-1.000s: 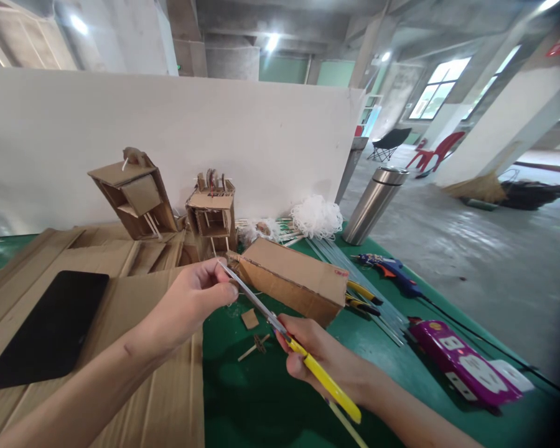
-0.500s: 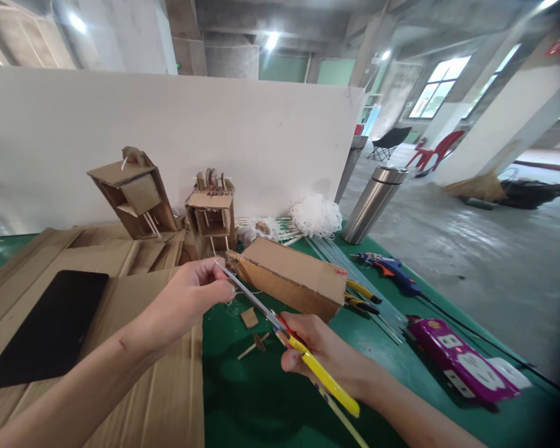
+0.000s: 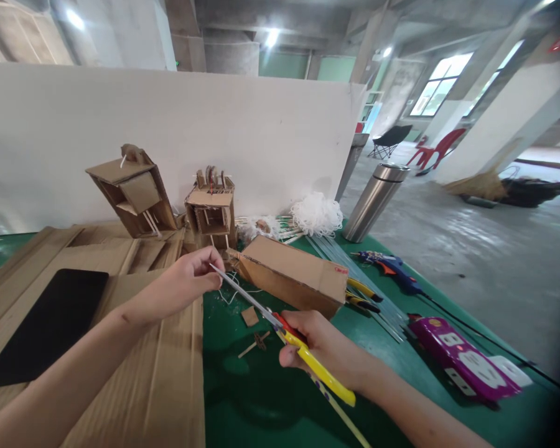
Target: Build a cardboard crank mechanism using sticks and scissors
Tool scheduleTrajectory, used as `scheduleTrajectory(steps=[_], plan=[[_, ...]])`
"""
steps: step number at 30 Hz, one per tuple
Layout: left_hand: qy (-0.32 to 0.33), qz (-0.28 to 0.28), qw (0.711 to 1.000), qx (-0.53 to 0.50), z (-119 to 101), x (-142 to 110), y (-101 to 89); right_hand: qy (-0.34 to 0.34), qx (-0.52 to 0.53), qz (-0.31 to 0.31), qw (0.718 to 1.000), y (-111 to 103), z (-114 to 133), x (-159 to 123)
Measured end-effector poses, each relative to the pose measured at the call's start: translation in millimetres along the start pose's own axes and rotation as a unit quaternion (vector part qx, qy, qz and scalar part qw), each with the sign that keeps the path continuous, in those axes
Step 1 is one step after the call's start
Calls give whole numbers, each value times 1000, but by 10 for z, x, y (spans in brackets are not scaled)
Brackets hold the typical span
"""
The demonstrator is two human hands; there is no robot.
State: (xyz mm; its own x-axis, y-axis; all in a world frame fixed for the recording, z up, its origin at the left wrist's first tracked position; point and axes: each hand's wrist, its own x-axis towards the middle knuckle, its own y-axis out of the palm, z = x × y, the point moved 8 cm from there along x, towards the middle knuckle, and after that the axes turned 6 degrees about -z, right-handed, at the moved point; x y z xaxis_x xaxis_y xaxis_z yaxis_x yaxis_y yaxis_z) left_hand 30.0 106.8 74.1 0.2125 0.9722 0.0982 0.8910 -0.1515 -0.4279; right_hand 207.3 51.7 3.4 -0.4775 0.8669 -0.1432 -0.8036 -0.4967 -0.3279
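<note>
My right hand grips a pair of scissors with yellow handles and a red part near the pivot. Their silver blades point up and left, and the tip reaches the fingertips of my left hand. That hand is pinched closed; what lies between thumb and fingers is too small to make out. Thin white string lies loosely on the green tabletop just below it. A small cardboard square and a little stick with a cardboard piece on it rest under the blades.
A cardboard box lies behind the scissors, with pliers at its right end. Two cardboard models, one boxy, stand at the back. Rightward are clear rods, a glue gun, a purple power strip and a steel flask.
My left hand has shifted slightly left and up. The scissors have moved a little left with it, and more of the white string shows below my left hand.
</note>
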Motion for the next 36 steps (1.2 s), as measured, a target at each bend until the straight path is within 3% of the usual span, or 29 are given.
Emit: scheduleTrajectory(steps=[2, 3, 6, 10, 17, 26, 36], plan=[[60, -55, 986, 148, 119, 70, -72, 18, -4, -4, 1000, -12, -11, 0], [85, -67, 965, 240, 193, 97, -64, 24, -11, -9, 1000, -22, -13, 0], [100, -77, 943, 307, 431, 153, 5, 36, -37, -24, 998, -57, -12, 4], [110, -77, 925, 357, 505, 195, 121, -6, -148, -58, 987, -119, 66, 11], [102, -41, 893, 436, 530, 324, 302, -86, -348, -118, 926, -139, 119, -9], [93, 7, 874, 476, 543, 343, 369, -224, -398, -214, 864, -121, 244, -121], [97, 15, 872, 480, 601, 341, 397, -229, -421, -213, 851, -80, 226, -119]])
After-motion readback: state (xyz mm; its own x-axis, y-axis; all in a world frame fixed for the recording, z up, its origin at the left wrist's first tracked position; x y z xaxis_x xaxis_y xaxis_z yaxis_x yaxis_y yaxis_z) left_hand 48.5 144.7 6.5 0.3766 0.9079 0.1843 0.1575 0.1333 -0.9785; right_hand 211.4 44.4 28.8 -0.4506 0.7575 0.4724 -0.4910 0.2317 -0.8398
